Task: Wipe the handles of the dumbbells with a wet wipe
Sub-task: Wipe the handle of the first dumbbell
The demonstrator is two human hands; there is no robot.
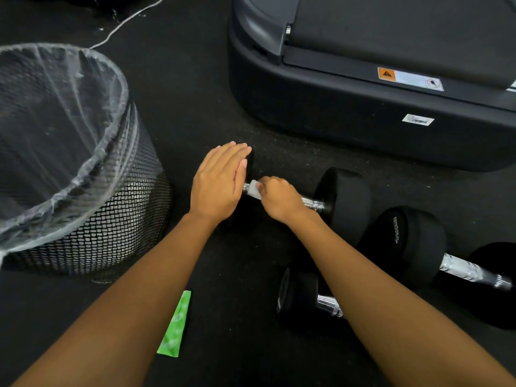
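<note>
A green wipe packet lies on the dark floor between the person's forearms, closest to the camera. To its right the nearest dumbbell rests on the floor, its chrome handle partly hidden behind the right forearm. Just beyond it lies the middle dumbbell, black heads and bare chrome handle in plain view, untouched.

Farther on lies the far dumbbell, where both hands meet. The right hand has its grip clamped round the handle, fingers curled over a white wet wipe pressed against the chrome at the handle's left end. The left hand lies flat over that dumbbell's left head, fingers straight and together, grip apart and clasping nothing.

To the left stands a black mesh bin lined with a clear plastic bag. Beyond the hands sits the dark base of a treadmill, and a white cable runs across the floor at the top left.
</note>
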